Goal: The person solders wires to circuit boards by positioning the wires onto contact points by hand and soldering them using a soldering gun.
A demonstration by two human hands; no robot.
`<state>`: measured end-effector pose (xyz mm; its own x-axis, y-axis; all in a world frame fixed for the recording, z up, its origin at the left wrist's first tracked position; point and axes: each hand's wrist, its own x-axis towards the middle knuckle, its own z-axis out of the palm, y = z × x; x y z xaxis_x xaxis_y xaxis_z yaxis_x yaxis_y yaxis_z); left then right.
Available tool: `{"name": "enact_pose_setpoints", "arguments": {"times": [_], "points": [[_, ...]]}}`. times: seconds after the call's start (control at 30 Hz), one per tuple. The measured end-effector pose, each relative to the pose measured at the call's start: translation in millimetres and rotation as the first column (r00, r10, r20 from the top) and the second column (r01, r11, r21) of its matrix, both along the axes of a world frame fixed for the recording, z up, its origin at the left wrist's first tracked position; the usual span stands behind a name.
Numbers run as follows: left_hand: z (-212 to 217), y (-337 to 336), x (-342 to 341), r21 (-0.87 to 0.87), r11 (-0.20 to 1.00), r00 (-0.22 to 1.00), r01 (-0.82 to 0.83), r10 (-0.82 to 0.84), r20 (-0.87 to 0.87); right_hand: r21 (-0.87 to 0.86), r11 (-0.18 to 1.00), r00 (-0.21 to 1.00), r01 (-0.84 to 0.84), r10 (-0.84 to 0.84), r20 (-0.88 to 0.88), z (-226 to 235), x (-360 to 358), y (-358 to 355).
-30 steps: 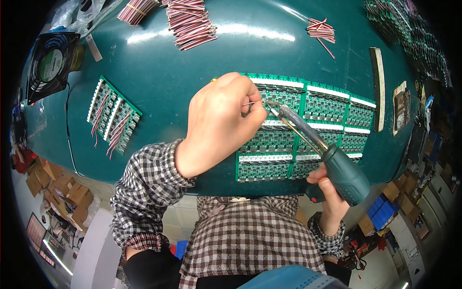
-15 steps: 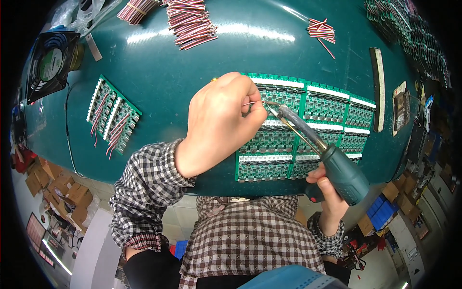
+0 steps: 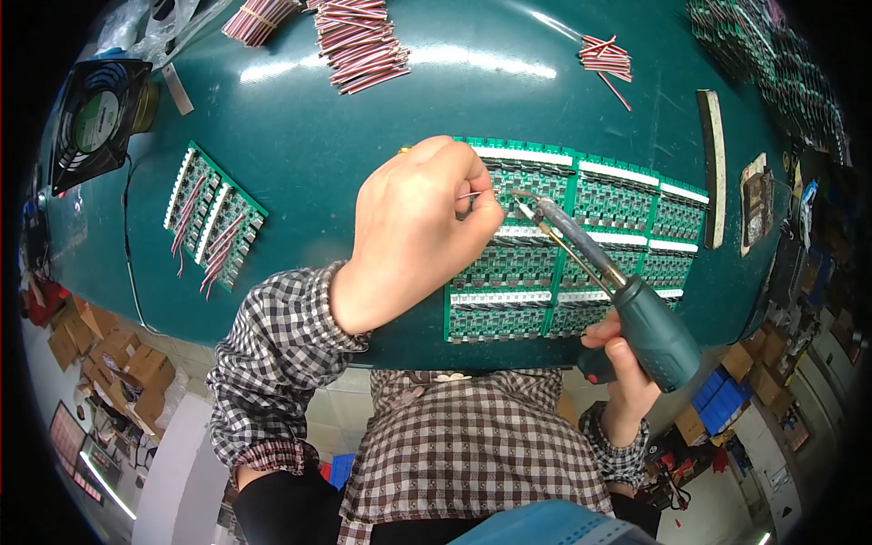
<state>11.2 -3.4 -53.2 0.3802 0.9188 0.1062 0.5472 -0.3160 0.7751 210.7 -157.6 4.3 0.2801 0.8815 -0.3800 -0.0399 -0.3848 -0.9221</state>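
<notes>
The soldering gun (image 3: 663, 336) had edged slightly toward three o'clock, away from the left hand (image 3: 418, 222), which stayed pinching a thin wire (image 3: 468, 194) over the circuit-board array (image 3: 509, 268) right of centre. The right hand (image 3: 627, 372) gripped the gun. Red-and-white wires (image 3: 220, 256) lay across the smaller board panel (image 3: 211, 195) at nine o'clock; the wire heap (image 3: 359, 50) at eleven suggested much remained, though finished joints were indiscernible.

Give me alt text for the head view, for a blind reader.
A right hand holds a green-handled soldering tool over green circuit boards while the left hand pinches a thin wire near the tool's front end. Left of them lies a smaller board panel with red and white wires; wire piles lie beyond.
</notes>
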Motion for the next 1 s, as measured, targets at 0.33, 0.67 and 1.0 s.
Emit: {"name": "enact_pose_setpoints", "arguments": {"times": [0.33, 0.67, 1.0], "points": [[3.7, -0.8, -1.0, -0.033, 0.999, 1.000, -0.009, 0.009, -0.016, -0.008, 1.000, 1.000, 0.015, -0.015, -0.027, -2.9, 2.6, -1.0], [1.4, -3.3, 0.3, 0.007, 1.000, 0.999, -0.020, 0.021, -0.036, 0.005, 1.000, 0.994, 0.006, -0.006, 0.109, -8.4, -1.3, -5.4], [-1.0, -3.3, 0.7, 0.028, 0.999, 0.999, -0.028, 0.029, -0.034, -0.004, 1.000, 0.993, 0.004, -0.003, 0.117, -8.6, -2.7, -2.4]]}}
